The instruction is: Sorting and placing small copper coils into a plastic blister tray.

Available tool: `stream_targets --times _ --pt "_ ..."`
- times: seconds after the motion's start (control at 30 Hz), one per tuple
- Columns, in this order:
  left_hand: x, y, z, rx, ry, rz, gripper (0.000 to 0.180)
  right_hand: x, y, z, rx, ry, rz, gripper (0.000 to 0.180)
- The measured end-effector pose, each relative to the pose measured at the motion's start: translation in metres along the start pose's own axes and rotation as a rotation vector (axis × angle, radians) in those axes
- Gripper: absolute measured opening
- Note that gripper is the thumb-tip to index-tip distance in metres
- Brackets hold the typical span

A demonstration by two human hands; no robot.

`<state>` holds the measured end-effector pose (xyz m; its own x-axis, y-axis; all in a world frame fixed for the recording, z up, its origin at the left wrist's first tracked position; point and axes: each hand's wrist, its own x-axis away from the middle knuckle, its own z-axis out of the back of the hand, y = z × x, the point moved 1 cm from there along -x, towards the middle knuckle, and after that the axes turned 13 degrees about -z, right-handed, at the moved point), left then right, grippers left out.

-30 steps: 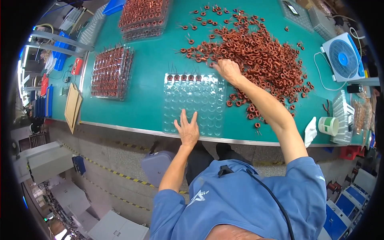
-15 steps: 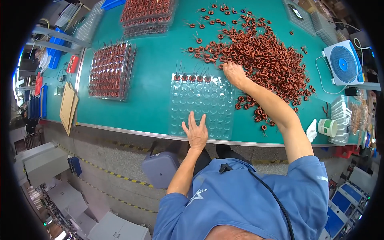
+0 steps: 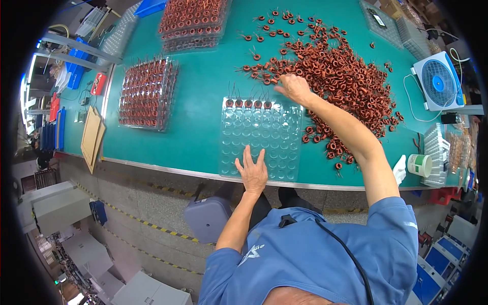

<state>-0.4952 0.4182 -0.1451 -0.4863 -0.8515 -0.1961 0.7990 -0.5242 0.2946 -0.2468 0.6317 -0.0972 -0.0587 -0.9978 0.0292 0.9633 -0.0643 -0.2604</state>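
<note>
A clear plastic tray with round pockets lies before me on the green table. Along its far edge, several copper-wound ring coils sit in a row, their wire leads pointing away from me. My left hand rests flat on the tray's near part, fingers spread, holding nothing. Beyond the tray's far right corner, my right hand is at the left edge of a large heap of loose ring coils. Its thumb and fingers are pinched around one ring coil, partly hidden by the fingertips.
Stacked trays filled with coils stand at the left, with another filled stack at the back. A blue and white fan stands at the right, near a white-green tub. Cardboard pieces lean at the left edge.
My right hand has shifted slightly left along the heap's edge, its fingers now closed at a coil. My left hand stays spread on the tray. The whole view has shifted slightly.
</note>
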Motion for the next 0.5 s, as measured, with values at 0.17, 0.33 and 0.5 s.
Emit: stream_targets --times 0.17,0.33,0.5 --pt "-0.005 0.005 0.001 0.012 -0.010 -0.006 0.045 -0.016 0.016 -0.015 0.145 0.042 0.039 0.017" --pt "0.003 -0.001 0.000 0.011 0.003 0.021 0.045 -0.012 0.009 -0.003 0.049 0.004 0.073 0.028" --pt "-0.004 0.003 0.000 0.030 0.001 0.006 0.045 -0.014 0.018 -0.018 0.148 0.056 0.088 0.015"
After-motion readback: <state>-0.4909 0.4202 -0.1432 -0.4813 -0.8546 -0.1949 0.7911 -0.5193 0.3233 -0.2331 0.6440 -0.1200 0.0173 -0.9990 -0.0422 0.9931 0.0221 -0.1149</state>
